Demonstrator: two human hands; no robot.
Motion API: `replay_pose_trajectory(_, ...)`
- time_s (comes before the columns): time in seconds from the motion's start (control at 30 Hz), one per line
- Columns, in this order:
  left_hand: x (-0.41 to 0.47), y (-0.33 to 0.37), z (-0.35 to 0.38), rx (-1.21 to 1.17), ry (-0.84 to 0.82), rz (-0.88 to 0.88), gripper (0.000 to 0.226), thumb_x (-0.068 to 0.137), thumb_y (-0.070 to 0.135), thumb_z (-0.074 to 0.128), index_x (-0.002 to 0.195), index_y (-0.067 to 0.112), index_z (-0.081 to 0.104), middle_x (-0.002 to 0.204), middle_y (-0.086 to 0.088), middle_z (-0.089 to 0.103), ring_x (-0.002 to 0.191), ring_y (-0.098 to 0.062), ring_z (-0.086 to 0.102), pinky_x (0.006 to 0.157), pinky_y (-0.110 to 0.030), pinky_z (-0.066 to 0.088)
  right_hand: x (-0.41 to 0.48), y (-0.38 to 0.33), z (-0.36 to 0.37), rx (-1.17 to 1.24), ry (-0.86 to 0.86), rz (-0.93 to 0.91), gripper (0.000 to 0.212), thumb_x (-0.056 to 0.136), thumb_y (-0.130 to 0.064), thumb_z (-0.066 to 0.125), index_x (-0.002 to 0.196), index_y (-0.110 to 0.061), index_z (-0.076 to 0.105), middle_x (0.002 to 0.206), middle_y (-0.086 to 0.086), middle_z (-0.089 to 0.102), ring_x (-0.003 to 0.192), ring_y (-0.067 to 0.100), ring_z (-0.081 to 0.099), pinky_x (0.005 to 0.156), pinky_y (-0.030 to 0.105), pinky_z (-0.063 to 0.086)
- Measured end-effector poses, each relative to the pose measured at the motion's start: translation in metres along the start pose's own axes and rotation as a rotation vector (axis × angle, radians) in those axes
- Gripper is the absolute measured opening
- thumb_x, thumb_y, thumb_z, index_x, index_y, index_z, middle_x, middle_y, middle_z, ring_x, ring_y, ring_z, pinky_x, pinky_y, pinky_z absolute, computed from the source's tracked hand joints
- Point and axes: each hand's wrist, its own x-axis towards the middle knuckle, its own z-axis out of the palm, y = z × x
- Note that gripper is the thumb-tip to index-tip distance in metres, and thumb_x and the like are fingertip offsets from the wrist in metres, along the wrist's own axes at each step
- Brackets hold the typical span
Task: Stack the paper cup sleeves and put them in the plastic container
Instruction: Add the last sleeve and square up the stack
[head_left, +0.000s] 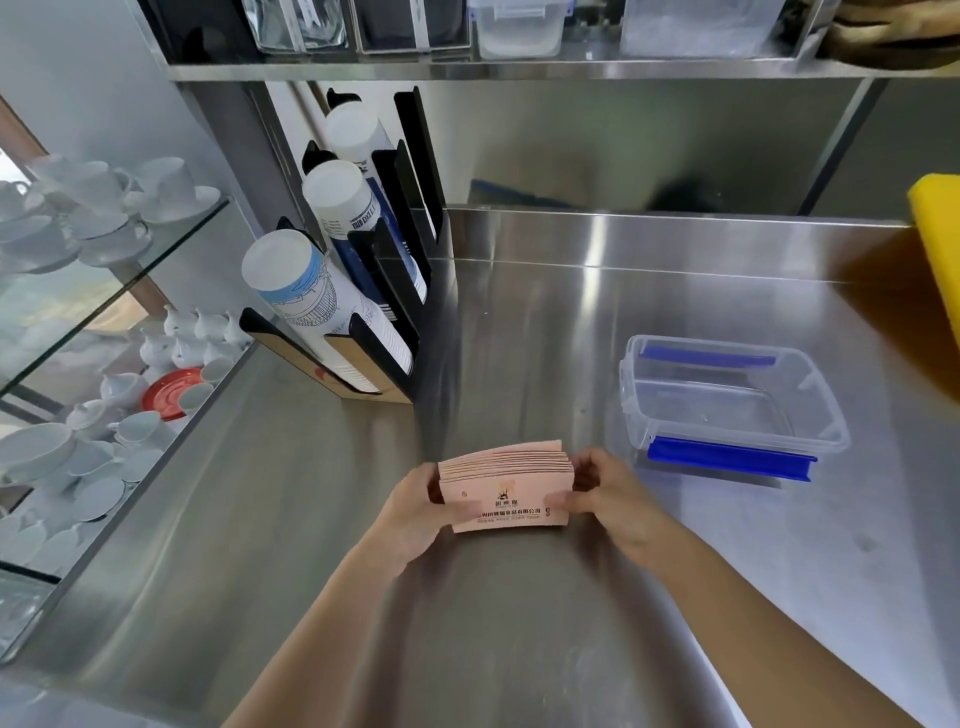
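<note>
A stack of pink paper cup sleeves (506, 480) with printed text stands on edge on the steel counter, low in the middle of the view. My left hand (415, 506) grips its left end and my right hand (602, 493) grips its right end, thumbs on the front sleeve. The clear plastic container (810, 384) with blue clips sits open and empty to the right of the stack, a short way beyond my right hand.
A black rack holding three columns of paper cups (322, 291) stands at the back left of the steel counter (519, 623). Glass shelves with white crockery (88, 218) lie on the left. A yellow object (940, 244) sits at the right edge. An upper shelf (519, 67) carries containers.
</note>
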Motion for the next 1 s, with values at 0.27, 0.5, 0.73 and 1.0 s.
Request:
replay_pose_trajectory(0.27, -0.018, -0.001, 0.024, -0.268, 0.06, 0.106, 0.041, 0.081, 0.001, 0.065, 0.107, 0.025, 0.046, 0.111, -0.002, 0.062, 0.105, -0.018, 0.058, 0.095, -0.031, 0.047, -0.009, 0.01, 0.006, -0.023, 0.026, -0.16, 0.049, 0.071, 0.015, 0.065, 0.102, -0.023, 0.056, 0.1, -0.001, 0.068, 0.098, 0.016, 0.064, 0.088, 0.024, 0.053)
replay_pose_trajectory(0.5, -0.015, 0.006, 0.056, -0.45, 0.303, 0.003, 0.034, 0.067, 0.072, 0.048, 0.078, 0.04, 0.052, 0.108, -0.007, 0.064, 0.113, -0.024, 0.054, 0.101, -0.044, 0.044, -0.014, 0.012, 0.032, 0.3, 0.138, -0.124, 0.008, 0.085, -0.015, 0.061, 0.09, -0.019, 0.057, 0.095, 0.003, 0.066, 0.091, 0.018, 0.061, 0.086, 0.03, 0.047)
replay_pose_trajectory(0.73, -0.015, 0.019, 0.068, -0.58, 0.475, 0.108, 0.027, 0.094, 0.028, 0.045, 0.083, 0.007, 0.059, 0.084, -0.004, 0.063, 0.079, -0.016, 0.059, 0.07, -0.028, 0.048, -0.008, 0.01, 0.043, 0.257, 0.389, -0.146, 0.025, 0.091, -0.024, 0.05, 0.07, -0.011, 0.055, 0.069, 0.0, 0.055, 0.071, 0.014, 0.05, 0.065, 0.026, 0.037)
replay_pose_trajectory(1.0, -0.019, 0.021, 0.064, -0.633, 0.479, 0.186, 0.028, 0.094, 0.017, 0.046, 0.068, 0.012, 0.055, 0.062, 0.004, 0.057, 0.059, -0.002, 0.057, 0.054, -0.015, 0.046, -0.011, 0.008, 0.047, 0.252, 0.396, -0.24, 0.024, 0.093, -0.02, 0.048, 0.072, -0.01, 0.055, 0.072, 0.004, 0.054, 0.07, 0.011, 0.049, 0.066, 0.026, 0.037)
